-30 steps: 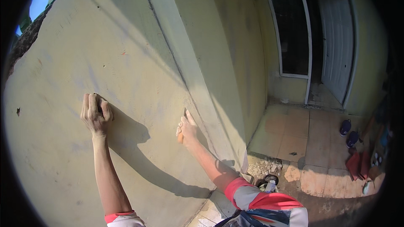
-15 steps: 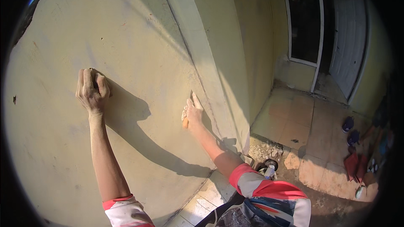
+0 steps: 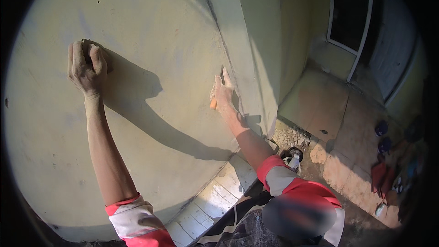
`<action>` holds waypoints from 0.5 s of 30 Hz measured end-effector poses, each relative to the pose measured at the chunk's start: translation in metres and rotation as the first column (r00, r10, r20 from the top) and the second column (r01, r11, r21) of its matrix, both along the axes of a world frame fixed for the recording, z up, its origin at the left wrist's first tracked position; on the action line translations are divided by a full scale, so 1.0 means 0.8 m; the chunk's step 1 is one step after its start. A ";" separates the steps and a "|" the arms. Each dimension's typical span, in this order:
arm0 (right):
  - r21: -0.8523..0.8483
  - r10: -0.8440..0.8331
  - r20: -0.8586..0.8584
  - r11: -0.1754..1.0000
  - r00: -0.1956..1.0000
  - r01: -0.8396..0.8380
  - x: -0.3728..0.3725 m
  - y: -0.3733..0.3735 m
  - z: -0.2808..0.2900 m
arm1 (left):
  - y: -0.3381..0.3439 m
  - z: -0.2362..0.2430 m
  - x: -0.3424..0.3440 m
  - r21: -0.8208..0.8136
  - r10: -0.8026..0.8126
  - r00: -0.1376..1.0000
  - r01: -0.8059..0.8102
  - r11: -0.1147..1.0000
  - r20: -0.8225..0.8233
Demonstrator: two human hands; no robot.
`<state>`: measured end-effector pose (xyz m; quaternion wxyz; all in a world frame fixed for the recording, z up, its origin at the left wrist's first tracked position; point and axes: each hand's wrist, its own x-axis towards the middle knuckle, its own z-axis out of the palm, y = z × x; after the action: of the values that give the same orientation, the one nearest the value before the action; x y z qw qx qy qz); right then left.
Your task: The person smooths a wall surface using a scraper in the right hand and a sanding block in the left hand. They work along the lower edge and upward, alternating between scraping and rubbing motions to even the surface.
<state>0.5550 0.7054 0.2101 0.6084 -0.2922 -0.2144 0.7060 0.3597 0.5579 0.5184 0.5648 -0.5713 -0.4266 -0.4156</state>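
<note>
My left hand (image 3: 87, 71), pale with dust, is closed against the yellowish wall (image 3: 151, 55). A small dark edge shows above its fingers, but what it belongs to is hidden in the grip. Farther right, my right hand (image 3: 224, 95) is wrapped round a putty knife (image 3: 213, 104) with an orange-brown handle. The index finger stretches up along its dark blade, whose tip is at the wall just left of a dark crack line (image 3: 221, 34). Both arms reach up in red, white and grey sleeves.
A projecting wall corner (image 3: 260, 50) rises to the right of the crack. White tiles (image 3: 215, 194) run along the wall's foot. Rubble (image 3: 292, 138) lies by the corner. Beyond are a tiled porch (image 3: 315, 100), a doorway (image 3: 393, 50), dark blue shoes (image 3: 381, 128) and red items (image 3: 379, 176).
The view has tilted down, so both hands and the wall sit higher in it and more white tiles show. Both hands keep their grips, with little visible movement along the wall.
</note>
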 end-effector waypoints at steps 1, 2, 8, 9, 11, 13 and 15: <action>-0.027 -0.048 -0.079 0.999 0.996 0.046 0.005 0.013 -0.003 | 0.002 0.000 0.002 0.002 0.004 1.000 -0.004 1.000 0.019; -0.019 -0.019 -0.016 1.000 1.000 0.019 0.004 0.012 -0.013 | 0.003 -0.004 0.001 0.009 -0.001 1.000 0.001 1.000 0.010; -0.052 -0.011 0.018 0.999 1.000 0.012 0.010 -0.004 -0.026 | 0.002 0.003 -0.010 0.009 0.034 0.999 -0.034 0.999 -0.041; -0.069 0.013 0.039 0.998 0.999 -0.010 0.008 -0.009 -0.031 | -0.003 0.006 -0.010 0.013 0.049 0.997 -0.049 0.999 -0.052; -0.085 0.024 0.076 0.996 0.997 -0.018 0.002 -0.009 -0.033 | 0.003 0.004 -0.029 -0.007 0.097 0.995 -0.097 0.995 -0.014; -0.044 0.018 0.084 0.999 0.996 -0.014 0.005 -0.004 -0.051 | 0.001 0.002 -0.029 0.006 0.089 0.996 -0.089 0.996 -0.026; -0.067 0.007 0.064 0.998 0.998 -0.002 0.008 0.002 -0.062 | 0.002 0.006 -0.024 0.021 0.073 0.996 -0.072 0.997 -0.055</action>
<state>0.5613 0.7072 0.1602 0.5895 -0.3344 -0.2105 0.7045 0.3402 0.5595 0.5230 0.5967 -0.5614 -0.4270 -0.3827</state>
